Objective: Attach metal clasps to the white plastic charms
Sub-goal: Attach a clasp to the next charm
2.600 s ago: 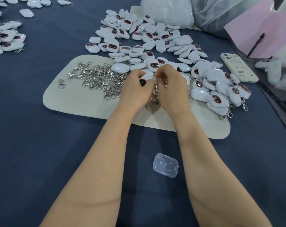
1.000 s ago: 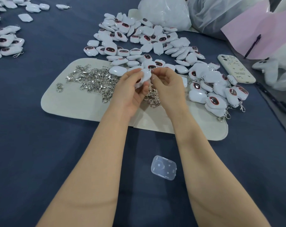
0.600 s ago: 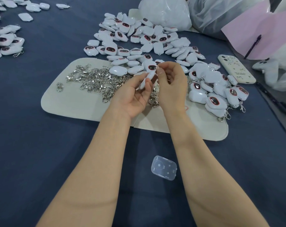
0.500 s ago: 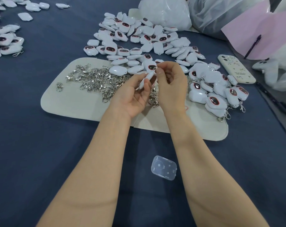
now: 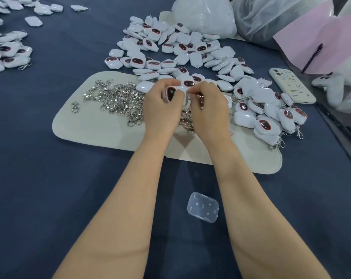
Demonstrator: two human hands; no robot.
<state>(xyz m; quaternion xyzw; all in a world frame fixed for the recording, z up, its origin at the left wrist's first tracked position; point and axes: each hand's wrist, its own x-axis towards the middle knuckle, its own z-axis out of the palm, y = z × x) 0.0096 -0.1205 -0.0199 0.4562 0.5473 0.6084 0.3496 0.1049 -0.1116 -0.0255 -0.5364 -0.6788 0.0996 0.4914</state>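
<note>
My left hand grips a white plastic charm with a dark red-rimmed face turned up. My right hand pinches a small metal clasp at the charm's right end; the clasp is mostly hidden by my fingers. Both hands hover over a cream mat. A heap of loose silver clasps lies on the mat to the left of my hands. Many loose charms are piled beyond the mat. Charms with clasps attached are heaped to the right.
A small clear plastic case lies on the blue cloth between my forearms. A phone rests at the right, with pink paper and a pen behind it. Plastic bags stand at the back. More charms lie far left.
The hands have come down closer to the mat. The charm has turned from edge-on to face up in my left hand, and my right fingers have closed in on its end.
</note>
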